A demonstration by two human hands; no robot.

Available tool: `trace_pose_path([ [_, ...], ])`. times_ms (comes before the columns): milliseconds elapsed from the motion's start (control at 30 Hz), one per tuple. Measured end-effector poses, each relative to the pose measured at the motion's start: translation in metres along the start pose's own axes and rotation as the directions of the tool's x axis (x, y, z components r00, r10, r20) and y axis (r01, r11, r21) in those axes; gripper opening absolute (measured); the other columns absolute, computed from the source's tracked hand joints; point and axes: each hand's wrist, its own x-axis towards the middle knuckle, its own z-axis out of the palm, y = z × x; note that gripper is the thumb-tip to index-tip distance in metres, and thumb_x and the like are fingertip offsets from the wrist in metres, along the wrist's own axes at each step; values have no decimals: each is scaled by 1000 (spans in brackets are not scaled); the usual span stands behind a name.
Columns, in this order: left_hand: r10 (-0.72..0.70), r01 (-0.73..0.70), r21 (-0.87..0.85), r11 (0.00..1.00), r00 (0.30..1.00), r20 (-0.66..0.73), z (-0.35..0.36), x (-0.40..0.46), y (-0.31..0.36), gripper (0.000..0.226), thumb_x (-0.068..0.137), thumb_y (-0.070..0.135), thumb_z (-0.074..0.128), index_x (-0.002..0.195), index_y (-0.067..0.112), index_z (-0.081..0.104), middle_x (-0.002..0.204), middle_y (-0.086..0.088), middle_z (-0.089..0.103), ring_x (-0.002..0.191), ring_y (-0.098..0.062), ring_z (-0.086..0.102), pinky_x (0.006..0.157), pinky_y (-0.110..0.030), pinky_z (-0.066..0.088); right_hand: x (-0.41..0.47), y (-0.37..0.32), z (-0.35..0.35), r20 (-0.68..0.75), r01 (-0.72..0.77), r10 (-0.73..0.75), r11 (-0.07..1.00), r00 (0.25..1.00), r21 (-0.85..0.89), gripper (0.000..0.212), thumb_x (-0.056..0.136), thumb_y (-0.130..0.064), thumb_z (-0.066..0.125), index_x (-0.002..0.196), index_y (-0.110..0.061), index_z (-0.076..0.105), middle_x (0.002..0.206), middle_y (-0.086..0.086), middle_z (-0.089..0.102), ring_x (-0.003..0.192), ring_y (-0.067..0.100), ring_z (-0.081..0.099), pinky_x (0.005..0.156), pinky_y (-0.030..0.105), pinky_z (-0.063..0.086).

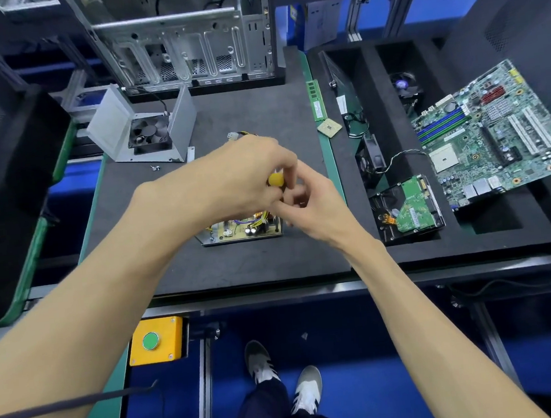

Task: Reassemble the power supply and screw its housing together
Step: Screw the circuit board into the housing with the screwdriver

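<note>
From where I stand the job looks barely half done. The power supply board (pixel 241 229) sits in its metal base tray on the dark surface (pixel 239 265), right under the person's wrists, its coils and capacitors open to the air with no lid over them. The housing cover (pixel 140 127), the grey folded shell with the fan mounted inside, lies well apart at the back left, and a couple of loose screws (pixel 155 167) lie just in front of it. Both hands are bunched together above the board: the left hand (pixel 244 175) is curled round a yellow-handled screwdriver (pixel 275 179), and the right hand (pixel 310 202) has its fingers pinched in beside the handle; what they pinch I cannot tell. I judge the cover is yet to be fitted and screwed down.
</note>
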Motion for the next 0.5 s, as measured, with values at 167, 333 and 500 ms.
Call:
trace_pose_path([
  [167, -22, 21, -26, 999, 999, -45, 3, -2, -2, 18, 86, 33, 69, 99, 24, 61, 90, 1, 62, 89, -23, 57, 74, -38, 49, 1, -5, -4, 27, -15, 14, 1000, 1000, 25, 10, 82, -30, 69, 88, -27, 61, 61, 5, 61, 57, 28, 56, 62, 34, 48],
  [333, -54, 56, 24, 998, 996, -71, 3, -1, 0, 10, 88, 29, 66, 83, 27, 57, 76, 6, 52, 82, -23, 55, 59, -32, 36, 3, -4, 4, 21, -45, 45, 999, 999, 7, 33, 77, -31, 80, 79, -18, 49, 56, -4, 52, 55, 25, 49, 59, 32, 44],
  [500, 60, -60, -42, 997, 998, 4, 4, -6, -1, 13, 87, 12, 62, 98, 17, 65, 101, -2, 56, 95, -26, 56, 83, -42, 47, 2, -10, 0, 53, -31, 28, 998, 998, 58, 18, 74, -36, 69, 83, -44, 55, 59, 4, 54, 59, 21, 50, 62, 35, 45],
])
